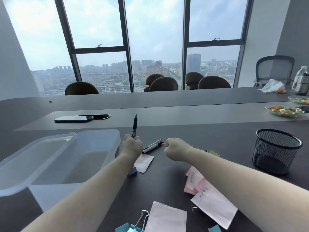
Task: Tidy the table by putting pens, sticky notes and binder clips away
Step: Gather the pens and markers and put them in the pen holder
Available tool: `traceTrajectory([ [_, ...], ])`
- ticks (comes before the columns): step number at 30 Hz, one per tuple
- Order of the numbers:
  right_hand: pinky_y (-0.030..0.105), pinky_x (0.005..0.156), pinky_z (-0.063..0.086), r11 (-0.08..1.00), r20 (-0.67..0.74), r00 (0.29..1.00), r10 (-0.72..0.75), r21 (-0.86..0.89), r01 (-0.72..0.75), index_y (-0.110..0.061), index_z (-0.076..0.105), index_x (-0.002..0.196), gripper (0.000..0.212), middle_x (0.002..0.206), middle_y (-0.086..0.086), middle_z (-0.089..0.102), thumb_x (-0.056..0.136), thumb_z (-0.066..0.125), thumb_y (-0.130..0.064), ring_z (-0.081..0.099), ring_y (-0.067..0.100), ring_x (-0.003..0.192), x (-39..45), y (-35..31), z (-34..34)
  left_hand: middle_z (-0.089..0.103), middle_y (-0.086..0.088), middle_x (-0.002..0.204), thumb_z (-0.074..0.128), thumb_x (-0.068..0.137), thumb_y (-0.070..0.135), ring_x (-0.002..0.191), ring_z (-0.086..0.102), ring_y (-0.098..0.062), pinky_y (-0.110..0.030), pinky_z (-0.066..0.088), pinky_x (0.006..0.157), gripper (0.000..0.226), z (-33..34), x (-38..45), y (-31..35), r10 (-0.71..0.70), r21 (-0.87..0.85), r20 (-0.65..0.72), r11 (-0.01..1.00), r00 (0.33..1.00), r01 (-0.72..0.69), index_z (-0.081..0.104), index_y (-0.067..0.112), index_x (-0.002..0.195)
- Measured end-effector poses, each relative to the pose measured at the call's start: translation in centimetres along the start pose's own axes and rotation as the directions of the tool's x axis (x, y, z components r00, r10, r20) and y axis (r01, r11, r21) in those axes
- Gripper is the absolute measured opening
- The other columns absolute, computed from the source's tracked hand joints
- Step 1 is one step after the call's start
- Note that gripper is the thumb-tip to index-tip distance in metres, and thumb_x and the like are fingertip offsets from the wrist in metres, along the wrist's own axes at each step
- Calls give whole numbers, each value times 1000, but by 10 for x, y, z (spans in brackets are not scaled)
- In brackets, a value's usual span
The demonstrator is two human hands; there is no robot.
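My left hand (131, 145) is closed around a black pen (134, 125) that stands nearly upright, tip pointing away from me. My right hand (175, 148) is a fist pinching something small with a red end (162, 144); what it is I cannot make out. Between the hands lie two black-and-white pens (152, 146) side by side on the dark table (209, 131). Pink and white sticky notes (211, 200) are scattered near me, one (144, 162) under my left wrist. A teal binder clip (133, 227) lies at the front edge, a dark blue one (133, 171) beside my left forearm.
A clear plastic box (80, 158) with its lid (30, 148) stands at the left. A black mesh pen cup (275, 151) is at the right. A phone (73, 118) lies farther back; salad bowls (284, 111), a bag and a bottle (301, 81) sit at the far right.
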State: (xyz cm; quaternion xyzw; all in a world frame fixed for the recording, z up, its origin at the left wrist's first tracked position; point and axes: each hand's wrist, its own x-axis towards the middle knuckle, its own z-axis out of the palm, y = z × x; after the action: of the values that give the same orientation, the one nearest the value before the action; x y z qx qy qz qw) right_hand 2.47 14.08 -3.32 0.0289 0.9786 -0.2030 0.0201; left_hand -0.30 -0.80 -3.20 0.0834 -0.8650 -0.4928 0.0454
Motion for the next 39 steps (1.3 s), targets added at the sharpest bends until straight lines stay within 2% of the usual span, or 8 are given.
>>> traceTrajectory([
  [5, 31, 78, 35, 989, -73, 991, -111, -106, 103, -24, 33, 65, 28, 105, 8, 56, 92, 38, -16, 43, 25, 90, 24, -4, -4, 64, -17, 88, 37, 96, 46, 86, 57, -37, -39, 46, 79, 41, 1, 11, -8, 45, -60, -67, 997, 997, -49, 45, 17, 68],
  [8, 33, 85, 43, 936, 9, 981, -196, -296, 190, -17, 55, 103, 18, 126, 8, 56, 93, 41, -12, 52, 28, 114, 34, -12, -7, 52, -4, 66, 39, 95, 46, 78, 58, -35, -42, 50, 76, 44, 2, 13, -7, 60, -123, -109, 990, 992, -73, 40, 18, 61],
  [10, 34, 95, 46, 882, 65, 972, -227, -409, 233, -11, 53, 122, 34, 130, 7, 53, 90, 42, -6, 51, 27, 122, 43, -17, -8, 54, -6, 67, 40, 95, 44, 83, 64, -39, -48, 52, 79, 40, 3, 16, -10, 72, -153, -128, 984, 989, -92, 39, 21, 61],
  [18, 33, 73, 49, 769, 234, 937, -258, -538, 346, -4, 58, 108, 27, 113, 12, 59, 82, 52, -8, 60, 32, 103, 64, -27, 1, 63, -16, 95, 40, 99, 31, 90, 55, -35, -30, 33, 72, 28, 5, 17, -17, 157, -108, -180, 978, 971, -178, 55, 8, 93],
  [24, 31, 70, 41, 813, 166, 949, -268, -490, 316, -14, 52, 89, 9, 104, 7, 59, 87, 43, -15, 54, 29, 93, 49, -15, 1, 58, -5, 85, 43, 98, 32, 81, 50, -28, -30, 33, 70, 26, 8, 9, -12, 238, -60, -160, 966, 958, -250, 52, 11, 86],
  [30, 29, 72, 36, 860, -119, 938, -327, -448, 243, -18, 55, 109, 21, 117, 6, 64, 94, 41, -21, 59, 28, 107, 15, 7, -22, 47, 4, 60, 48, 96, 32, 70, 48, -27, -32, 34, 61, 32, 4, -10, 4, 341, 53, -11, 939, 940, -340, 62, 4, 88],
  [35, 34, 83, 44, 888, -110, 969, -222, -432, 154, -16, 57, 108, 26, 120, 7, 61, 96, 45, -35, 56, 28, 114, -17, 26, -41, 39, 4, 52, 60, 89, 27, 49, 36, -15, -27, 27, 51, 25, 4, -45, 11, 388, 100, 244, 901, 889, -421, 55, 12, 69],
  [39, 34, 81, 44, 931, -101, 987, -121, -358, 78, -15, 58, 101, 28, 115, 7, 62, 92, 52, -41, 57, 27, 111, -44, 42, -49, 48, 9, 50, 69, 75, 36, 45, 46, -11, -24, 43, 61, 23, 9, -75, 9, 324, 169, 401, 893, 857, -416, 56, 21, 65],
])
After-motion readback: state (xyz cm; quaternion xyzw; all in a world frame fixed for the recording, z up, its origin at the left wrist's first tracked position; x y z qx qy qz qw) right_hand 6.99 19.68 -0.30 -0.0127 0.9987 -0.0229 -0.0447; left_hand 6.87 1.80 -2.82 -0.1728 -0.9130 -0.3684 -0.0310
